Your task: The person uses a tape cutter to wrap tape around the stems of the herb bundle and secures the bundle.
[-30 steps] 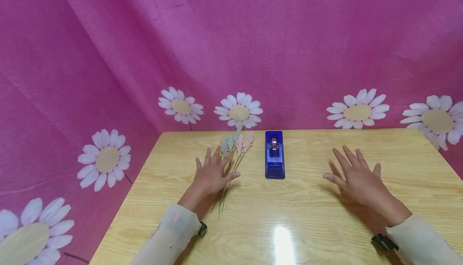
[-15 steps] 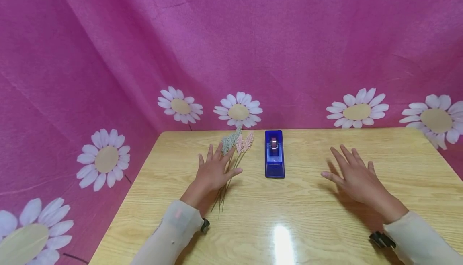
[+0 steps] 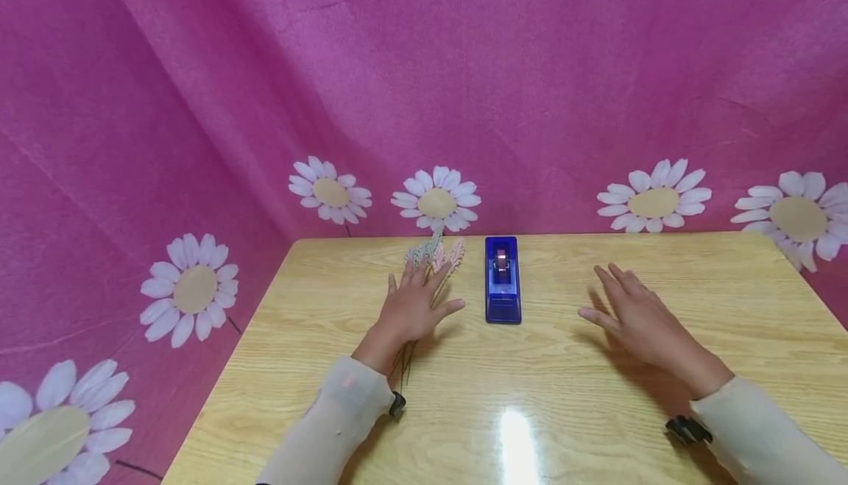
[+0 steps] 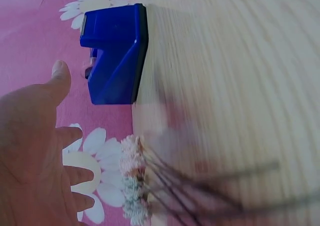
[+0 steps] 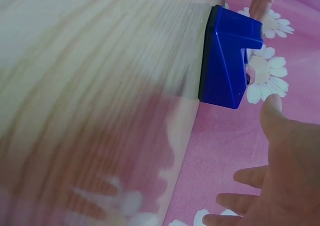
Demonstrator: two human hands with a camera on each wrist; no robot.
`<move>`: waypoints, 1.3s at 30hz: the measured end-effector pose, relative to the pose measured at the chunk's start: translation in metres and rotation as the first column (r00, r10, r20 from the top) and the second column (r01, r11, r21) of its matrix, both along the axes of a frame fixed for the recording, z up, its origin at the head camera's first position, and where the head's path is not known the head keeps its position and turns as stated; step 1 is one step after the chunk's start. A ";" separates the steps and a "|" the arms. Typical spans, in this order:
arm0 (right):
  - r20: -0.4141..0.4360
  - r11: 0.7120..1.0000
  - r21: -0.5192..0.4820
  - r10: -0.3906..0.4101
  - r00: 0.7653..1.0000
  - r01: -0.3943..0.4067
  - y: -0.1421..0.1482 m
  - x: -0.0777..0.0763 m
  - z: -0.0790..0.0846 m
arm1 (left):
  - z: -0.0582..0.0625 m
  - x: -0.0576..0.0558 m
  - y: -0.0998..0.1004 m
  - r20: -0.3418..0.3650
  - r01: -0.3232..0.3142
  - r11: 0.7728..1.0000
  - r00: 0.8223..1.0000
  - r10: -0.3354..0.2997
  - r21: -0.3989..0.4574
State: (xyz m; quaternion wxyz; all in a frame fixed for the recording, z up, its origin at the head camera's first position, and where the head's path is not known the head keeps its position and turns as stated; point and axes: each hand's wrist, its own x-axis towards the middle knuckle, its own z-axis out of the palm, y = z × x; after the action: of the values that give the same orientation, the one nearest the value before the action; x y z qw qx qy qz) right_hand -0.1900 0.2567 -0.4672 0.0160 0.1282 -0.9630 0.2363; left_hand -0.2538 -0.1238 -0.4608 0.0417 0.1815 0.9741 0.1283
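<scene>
My left hand (image 3: 412, 310), fingers spread and holding nothing, hovers over several artificial flower stems on the table. Their pale green heads (image 4: 135, 201) and pink heads (image 4: 132, 156) look knitted, and thin dark stems (image 4: 175, 186) trail from them. In the head view the hand covers the middle of the bunch. To the right of it stands a blue tape dispenser (image 3: 503, 301) with a small roll in its top, untouched. Farther right, my right hand (image 3: 652, 330) is held over the table with its fingers extended and nothing in them; its shadow falls on the wood below.
The light wood table (image 3: 556, 397) has a glossy top with a bright reflection near the front. Behind and to the left hangs a pink cloth (image 3: 530, 87) printed with white daisies, right at the table's far edge. Each wrist wears a black strap clip (image 3: 689, 430).
My left hand has moved right and slightly forward, further over the flower stems. The right hand has drifted a little left towards the tape dispenser. Flowers and dispenser stay put.
</scene>
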 end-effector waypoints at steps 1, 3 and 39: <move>-0.002 1.000 -0.006 0.004 1.000 -0.004 -0.002 0.000 0.001 | 0.000 -0.001 0.003 0.004 0.003 1.000 1.000 -0.003 0.004; -0.002 1.000 -0.013 0.013 1.000 -0.013 -0.005 -0.001 0.002 | -0.001 -0.003 0.008 0.011 0.006 1.000 1.000 -0.006 0.018; 0.013 0.957 -0.273 0.103 0.995 -0.095 -0.087 -0.023 0.017 | -0.006 -0.020 0.066 0.126 0.055 0.967 0.988 -0.088 0.248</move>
State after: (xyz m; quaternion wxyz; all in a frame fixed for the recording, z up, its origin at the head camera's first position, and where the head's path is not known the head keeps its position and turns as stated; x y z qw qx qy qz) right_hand -0.2127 0.1701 -0.4500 0.0086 0.1697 -0.9140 0.3684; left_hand -0.2738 -0.0576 -0.4664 0.0899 0.2112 0.9386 0.2575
